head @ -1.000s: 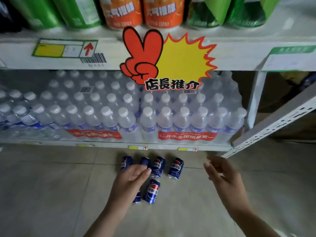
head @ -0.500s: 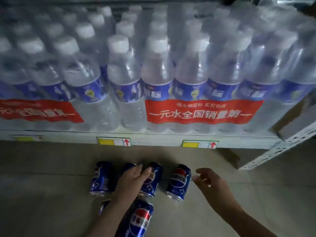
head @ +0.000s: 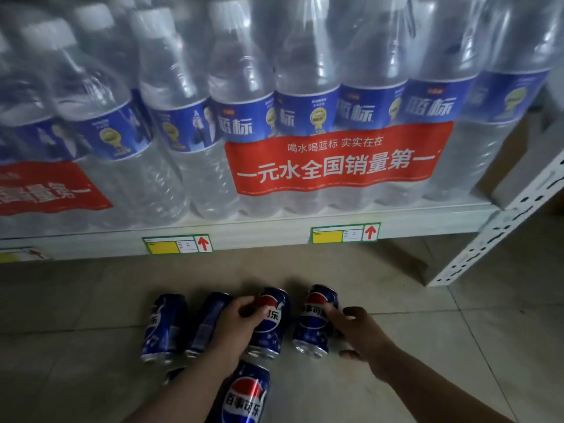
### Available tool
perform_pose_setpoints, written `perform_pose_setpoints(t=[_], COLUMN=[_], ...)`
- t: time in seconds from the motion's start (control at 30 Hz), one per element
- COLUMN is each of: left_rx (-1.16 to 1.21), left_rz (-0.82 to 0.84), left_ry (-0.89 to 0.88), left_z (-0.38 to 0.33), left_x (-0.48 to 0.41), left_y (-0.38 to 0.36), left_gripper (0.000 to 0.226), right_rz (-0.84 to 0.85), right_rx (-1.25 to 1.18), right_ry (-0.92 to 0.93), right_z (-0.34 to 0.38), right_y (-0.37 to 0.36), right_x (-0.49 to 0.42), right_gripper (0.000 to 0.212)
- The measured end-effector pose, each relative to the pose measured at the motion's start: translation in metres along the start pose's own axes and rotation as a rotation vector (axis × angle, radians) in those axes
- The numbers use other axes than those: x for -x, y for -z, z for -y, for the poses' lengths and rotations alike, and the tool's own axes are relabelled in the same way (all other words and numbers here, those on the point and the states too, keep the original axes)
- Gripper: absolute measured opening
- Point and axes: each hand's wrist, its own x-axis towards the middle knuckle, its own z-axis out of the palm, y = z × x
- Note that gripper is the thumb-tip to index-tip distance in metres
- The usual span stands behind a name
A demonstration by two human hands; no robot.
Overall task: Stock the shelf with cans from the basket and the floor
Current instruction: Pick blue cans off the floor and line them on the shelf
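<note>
Gripping now: I'm seeing the left hand (head: 238, 326) curling round a middle can (head: 273, 323) lying on the floor (head: 91, 361). The right hand (head: 361, 334) is laying loose fingertips on the rightmost can (head: 316, 323), thumb spread, not clasping. Beside them a leftmost can (head: 164, 328) is lying, and a near can (head: 244, 398) by the wrist. Beyond, the shelf (head: 259, 235) is carrying shrink-wrapped water bottles (head: 305, 117), capped.
</note>
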Motion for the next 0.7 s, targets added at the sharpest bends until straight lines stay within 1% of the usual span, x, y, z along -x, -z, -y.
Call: perform_pose_setpoints(t=[0.07, 0.17, 0.23, 0.3, 0.37, 0.5, 0.57, 0.63, 0.7], left_rx=[0.011, 0.054, 0.098, 0.113, 0.105, 0.09, 0.097, 0.124, 0.161], left_rz=[0.074, 0.233, 0.309, 0.357, 0.401, 0.438, 0.45, 0.448, 0.447], left_ry=[0.063, 0.145, 0.182, 0.204, 0.207, 0.169, 0.122, 0.077, 0.047], left_z=[-0.001, -0.001, -0.002, -0.004, -0.007, -0.011, -0.015, -0.018, -0.021], left_x=[-0.001, -0.005, -0.011, -0.015, -0.017, -0.016, -0.01, -0.003, 0.008], left_y=[-0.005, -0.006, -0.004, -0.003, -0.002, -0.003, -0.005, -0.008, -0.009], left_gripper=[0.029, 0.047, 0.064, 0.073, 0.072, 0.063, 0.059, 0.061, 0.054], right_rz=[0.025, 0.061, 0.071, 0.097, 0.127, 0.207, 0.252, 0.277, 0.291], right_rx=[0.004, -0.002, 0.007, -0.015, -0.038, -0.098, -0.141, -0.161, -0.162], right_ry=[0.01, 0.029, 0.033, 0.025, 0.019, 0.044, 0.084, 0.124, 0.159], right_z=[0.001, 0.002, 0.002, 0.001, -0.001, -0.004, -0.005, -0.005, -0.005], right_y=[-0.002, -0.008, -0.006, -0.003, 0.001, 0.01, 0.017, 0.025, 0.033], right_x=[-0.004, -0.009, -0.013, -0.017, -0.019, -0.019, -0.014, -0.006, 0.002], right_gripper=[0.042, 0.031, 0.029, 0.033, 0.039, 0.048, 0.046, 0.04, 0.034])
